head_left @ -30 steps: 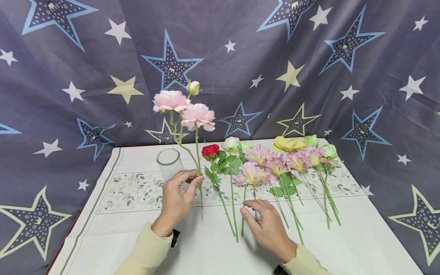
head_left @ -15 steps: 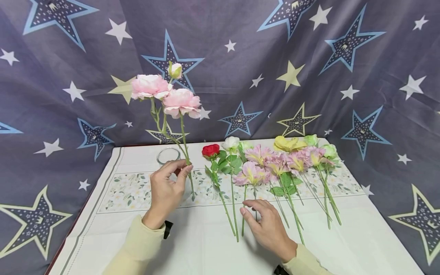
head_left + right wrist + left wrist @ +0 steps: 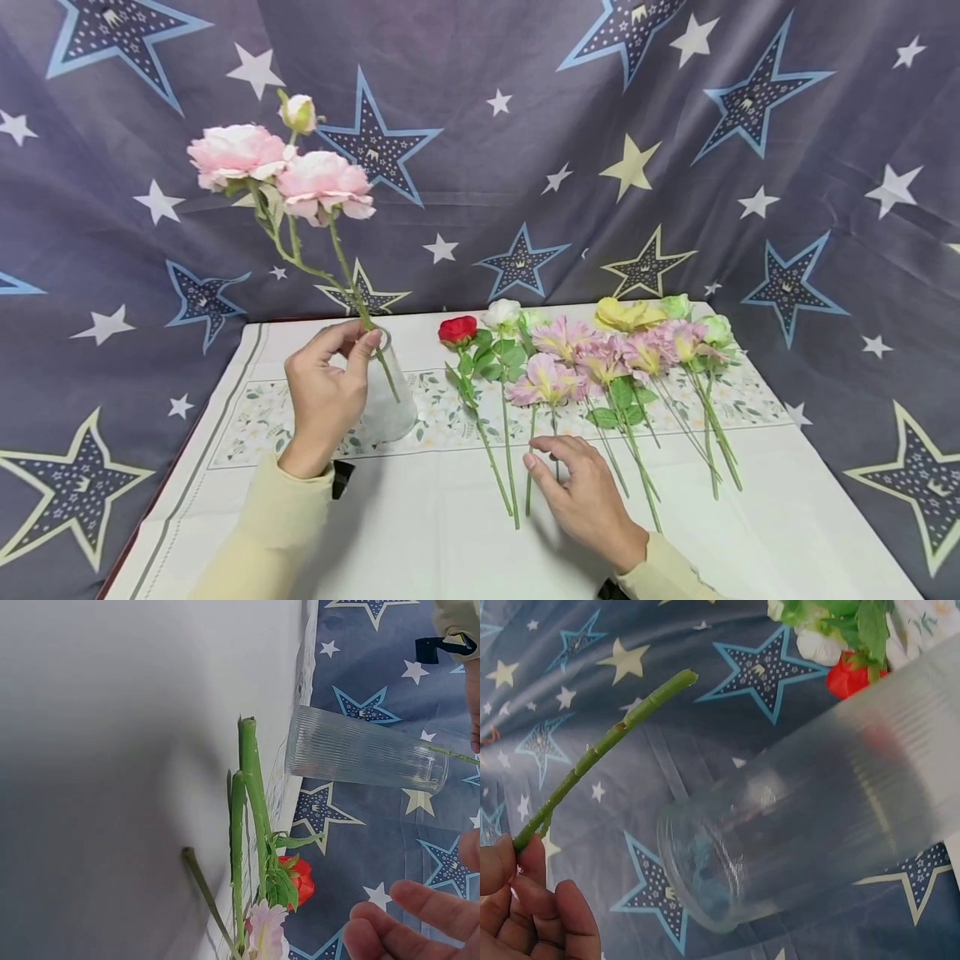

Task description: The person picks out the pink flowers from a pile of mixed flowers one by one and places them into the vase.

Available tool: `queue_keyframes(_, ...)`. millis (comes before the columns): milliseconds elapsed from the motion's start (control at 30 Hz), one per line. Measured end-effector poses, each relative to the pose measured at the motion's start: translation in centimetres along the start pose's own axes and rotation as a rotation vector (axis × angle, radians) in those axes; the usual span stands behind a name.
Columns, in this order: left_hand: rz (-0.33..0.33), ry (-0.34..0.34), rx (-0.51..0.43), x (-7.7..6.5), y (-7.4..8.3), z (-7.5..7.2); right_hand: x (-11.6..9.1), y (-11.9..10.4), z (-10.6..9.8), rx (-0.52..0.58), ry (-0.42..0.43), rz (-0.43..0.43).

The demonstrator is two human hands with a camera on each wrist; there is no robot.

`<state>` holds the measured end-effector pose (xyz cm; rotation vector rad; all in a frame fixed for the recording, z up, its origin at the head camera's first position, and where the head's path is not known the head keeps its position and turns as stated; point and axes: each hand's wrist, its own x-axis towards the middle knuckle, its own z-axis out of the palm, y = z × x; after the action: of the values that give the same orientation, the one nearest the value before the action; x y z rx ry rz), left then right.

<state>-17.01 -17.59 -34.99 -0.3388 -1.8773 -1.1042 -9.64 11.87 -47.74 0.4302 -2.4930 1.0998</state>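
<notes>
Star-print curtain (image 3: 450, 108) behind, white tablecloth (image 3: 480, 542) with floral strip below.

Head view: left hand (image 3: 327, 387) pinches the stem of the pink flower (image 3: 326, 183), blooms raised at its 12 o'clock. Glass vase (image 3: 401, 412) stands upright just at that hand's 3 o'clock; stem end overlaps it here. Right hand (image 3: 581, 492) at 5 o'clock from centre, fingers loosely bent, narrow gap to thumb; can't tell if it touches a stem. From it: red rose (image 3: 457, 330) and white rose (image 3: 501, 313) at 11, purple flowers (image 3: 551, 379) around 12, yellow flower (image 3: 630, 314) at 1.

Left wrist view: hand at 8 o'clock, thumb and finger on stem; cut end points to 1 o'clock, outside the vase mouth.

Right wrist view: right fingers at 4 o'clock, relaxed; vase between 2 and 3, red rose near 5.
</notes>
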Motion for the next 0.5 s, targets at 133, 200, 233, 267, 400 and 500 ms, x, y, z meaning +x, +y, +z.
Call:
queue_keyframes(133, -0.012, 0.032, -0.003, 1.0, -0.3, -0.4, 0.0, 0.0, 0.0, -0.006, -0.001, -0.001)
queue_keyframes(200, -0.019, 0.053, -0.004, 1.4, -0.7, -0.6, 0.0, 0.1, 0.0, -0.009, 0.0, 0.0)
queue_keyframes(233, -0.024, 0.061, -0.008, 1.6, -0.9, -0.8, 0.0, 0.1, 0.0, -0.009, 0.0, 0.0)
queue_keyframes(267, -0.028, 0.07, -0.009, 1.8, -1.2, -0.9, 0.0, 0.1, 0.0, -0.009, 0.0, 0.0)
queue_keyframes(400, -0.055, 0.103, -0.015, 2.7, -1.7, -1.5, 0.0, 0.0, 0.0, -0.007, -0.001, -0.004)
queue_keyframes(500, -0.066, 0.124, -0.019, 3.4, -1.7, -1.9, 0.0, 0.1, 0.0, -0.009, 0.002, -0.006)
